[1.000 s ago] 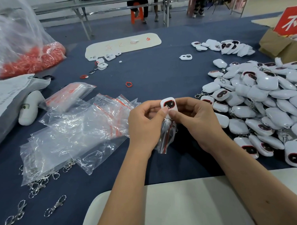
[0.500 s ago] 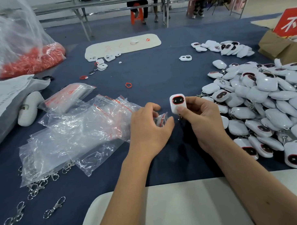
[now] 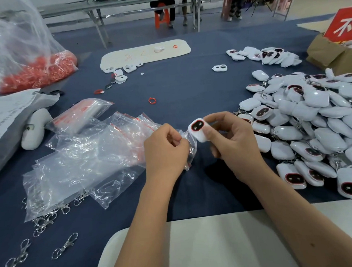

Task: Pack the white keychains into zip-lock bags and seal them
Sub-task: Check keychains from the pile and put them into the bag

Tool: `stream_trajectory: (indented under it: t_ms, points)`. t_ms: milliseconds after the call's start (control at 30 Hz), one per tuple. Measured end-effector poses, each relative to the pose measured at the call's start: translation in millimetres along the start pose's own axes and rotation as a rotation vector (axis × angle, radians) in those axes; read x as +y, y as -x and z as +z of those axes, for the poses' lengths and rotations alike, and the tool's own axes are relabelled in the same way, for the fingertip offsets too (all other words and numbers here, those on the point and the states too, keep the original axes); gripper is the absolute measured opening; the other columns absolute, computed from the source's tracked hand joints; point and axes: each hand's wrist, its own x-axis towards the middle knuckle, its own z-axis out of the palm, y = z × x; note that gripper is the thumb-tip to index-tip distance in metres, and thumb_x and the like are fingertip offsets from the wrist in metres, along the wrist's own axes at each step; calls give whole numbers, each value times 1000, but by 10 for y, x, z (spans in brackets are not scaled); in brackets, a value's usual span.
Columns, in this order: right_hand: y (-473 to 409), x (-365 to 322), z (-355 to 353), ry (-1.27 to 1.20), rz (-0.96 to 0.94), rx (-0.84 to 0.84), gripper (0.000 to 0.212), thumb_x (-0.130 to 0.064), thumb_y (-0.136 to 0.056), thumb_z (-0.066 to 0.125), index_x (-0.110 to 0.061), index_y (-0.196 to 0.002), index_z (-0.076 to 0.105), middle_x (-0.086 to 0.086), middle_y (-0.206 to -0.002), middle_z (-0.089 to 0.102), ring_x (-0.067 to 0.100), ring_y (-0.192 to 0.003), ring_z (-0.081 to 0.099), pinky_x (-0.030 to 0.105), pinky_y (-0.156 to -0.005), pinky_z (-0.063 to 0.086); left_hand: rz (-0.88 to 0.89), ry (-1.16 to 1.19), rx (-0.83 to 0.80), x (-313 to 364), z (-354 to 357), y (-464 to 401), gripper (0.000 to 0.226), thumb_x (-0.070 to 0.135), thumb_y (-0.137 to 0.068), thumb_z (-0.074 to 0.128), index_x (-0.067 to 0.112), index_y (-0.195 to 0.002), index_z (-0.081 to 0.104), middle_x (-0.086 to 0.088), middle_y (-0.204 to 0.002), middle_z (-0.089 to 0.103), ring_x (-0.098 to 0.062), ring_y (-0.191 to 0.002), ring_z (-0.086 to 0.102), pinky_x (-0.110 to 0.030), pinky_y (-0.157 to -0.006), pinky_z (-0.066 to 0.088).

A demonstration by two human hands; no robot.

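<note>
My right hand (image 3: 234,143) pinches a white keychain (image 3: 199,129) with a red-rimmed dark face, thumb across its front. My left hand (image 3: 164,149) pinches the top of a small clear zip-lock bag (image 3: 190,146) that hangs just below and left of the keychain. The keychain's lower end sits at the bag's mouth; whether it is inside I cannot tell. A big heap of white keychains (image 3: 310,120) covers the blue table at the right. A pile of empty zip-lock bags (image 3: 88,156) with red seal strips lies at the left.
Metal clasps (image 3: 44,219) lie scattered at the near left. A clear sack of red rings (image 3: 33,72) stands far left, a cardboard box (image 3: 332,52) far right. A white foam strip (image 3: 146,52) and loose parts lie at the back. A white board (image 3: 215,241) is under my forearms.
My right hand first lifted the keychain away to the right of the bag, then brought it back down to the bag's mouth. My left hand kept hold of the bag.
</note>
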Motion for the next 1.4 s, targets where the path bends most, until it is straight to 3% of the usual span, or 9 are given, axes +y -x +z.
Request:
stream_trajectory:
  t_ms: [300,467,600,833,900,1067,1267,1333,1400]
  points:
    - [44,-57,83,451,-85,-38,4,-16,-87,79,-19,-87,82,-8,-71,75,11,-67,69,26,-67,55,119,154,21,39,49,6,26,4,-82,76,17,-67,60,17,-57,56,-2,-51,52,-10,-51,39]
    - [41,-62,72,275,-62,77,10,-24,-92,79,-21,-84,75,-3,-70,72,12,-58,64,27,-60,52,190,199,45,86,98,32,26,9,-85,75,18,-68,58,16,-58,57,-4,-50,52,-9,-51,37]
    - [52,-90,94,21,-30,-96,30,0,-102,58,-21,-98,79,0,-70,72,13,-52,59,26,-53,50,227,188,74,108,105,59,23,11,-87,74,18,-70,58,12,-59,57,-7,-52,52,-11,-53,37]
    - [94,-155,83,221,-35,-475,67,13,-93,40,-46,-92,70,-4,-69,67,20,-50,62,28,-54,50,329,236,221,204,122,131,16,17,-90,71,15,-78,63,8,-65,63,-14,-59,60,-25,-56,47]
    - [120,-157,105,258,-97,-330,50,10,-96,49,-32,-102,76,-5,-71,70,18,-52,64,29,-55,51,327,239,246,199,121,126,17,18,-91,72,16,-77,62,8,-62,60,-16,-56,59,-26,-55,46]
    - [97,-157,3,764,-262,491,20,-6,-92,60,-15,-100,75,-2,-89,76,26,-85,66,36,-80,48,207,140,52,111,189,86,22,14,-91,72,15,-74,57,3,-59,58,-22,-53,60,-43,-56,51]
    - [82,-90,13,1330,127,215,52,-20,-89,62,-22,-141,55,16,-144,50,38,-140,38,53,-117,20,333,32,-137,138,231,141,17,21,-95,69,11,-81,66,3,-74,66,-16,-68,60,-39,-68,51]
    - [73,-73,31,1355,66,143,49,-21,-92,59,-22,-141,56,16,-146,51,37,-140,43,52,-124,10,384,7,-197,143,244,160,10,15,-91,68,10,-83,70,1,-78,67,-17,-71,59,-40,-70,51]
    - [57,-89,23,1249,-34,155,42,-15,-90,62,-18,-132,64,13,-129,63,37,-123,55,50,-122,22,399,-37,-229,142,257,165,10,10,-91,66,9,-84,72,-2,-78,68,-21,-73,59,-41,-71,49]
